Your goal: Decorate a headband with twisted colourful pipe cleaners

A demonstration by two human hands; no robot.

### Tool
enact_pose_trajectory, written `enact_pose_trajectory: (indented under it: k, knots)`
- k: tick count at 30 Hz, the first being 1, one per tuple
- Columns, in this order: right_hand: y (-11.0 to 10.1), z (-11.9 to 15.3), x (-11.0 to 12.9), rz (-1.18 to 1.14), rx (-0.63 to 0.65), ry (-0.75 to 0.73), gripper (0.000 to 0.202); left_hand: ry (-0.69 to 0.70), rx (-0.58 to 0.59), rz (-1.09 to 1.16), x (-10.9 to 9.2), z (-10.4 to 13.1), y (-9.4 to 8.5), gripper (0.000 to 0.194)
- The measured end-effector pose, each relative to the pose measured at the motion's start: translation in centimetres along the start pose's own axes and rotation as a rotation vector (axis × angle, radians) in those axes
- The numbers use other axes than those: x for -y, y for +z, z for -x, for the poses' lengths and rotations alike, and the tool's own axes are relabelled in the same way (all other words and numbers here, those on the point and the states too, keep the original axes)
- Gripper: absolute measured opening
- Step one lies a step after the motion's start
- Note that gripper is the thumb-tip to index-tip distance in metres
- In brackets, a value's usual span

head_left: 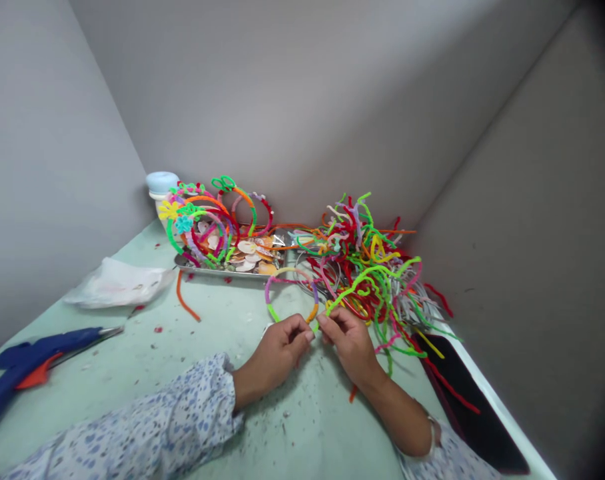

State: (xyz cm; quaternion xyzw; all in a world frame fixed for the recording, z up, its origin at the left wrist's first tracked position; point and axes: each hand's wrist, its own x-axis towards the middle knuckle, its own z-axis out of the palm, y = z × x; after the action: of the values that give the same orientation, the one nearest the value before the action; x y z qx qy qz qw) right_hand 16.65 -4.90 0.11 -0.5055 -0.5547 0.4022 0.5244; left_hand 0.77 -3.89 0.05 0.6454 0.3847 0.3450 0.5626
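- Glue gun [42, 352], lower left: lay nozzle rightward.
- Pouch [120, 283], left: lay flat.
- Hoops [202, 199], left of centre: stood over the tray [232, 273].
- Left hand [280, 351], lower centre: fingertips pinched the ring [268, 293].
- Ring, centre: rose above that hand.
- Right hand [352, 343], lower centre: fingertips pinched a lime stem [346, 294].
- Heap [377, 248], right of centre: tangled stems lay together.
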Motion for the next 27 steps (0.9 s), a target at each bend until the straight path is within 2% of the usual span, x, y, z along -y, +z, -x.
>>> enact_pose_trajectory:
  k: [5, 10, 14, 18, 27]
  knots:
    - [-0.04, 0.19, -0.32, 0.028, -0.047, -0.031, 0.027, 0.044, -0.006, -0.104, -0.49, 0.25, -0.13, 0.02]
    - [-0.15, 0.28, -0.26, 0.007, 0.007, -0.075, 0.017, 0.016, -0.017, -0.067, -0.4, 0.43, -0.04, 0.02]
    - [-0.03, 0.36, -0.08, -0.032, -0.025, -0.08, 0.016, 0.035, 0.014, -0.029, -0.72, 0.39, 0.03, 0.021]
    - [-0.03, 0.39, -0.05, -0.032, -0.046, -0.089, 0.017, 0.042, -0.005, -0.043, -0.71, 0.29, 0.12, 0.024]
    - [-0.77, 0.29, -0.34, -0.073, -0.283, -0.088, 0.027, -0.007, -0.007, -0.092, -0.37, 0.21, 0.16, 0.022]
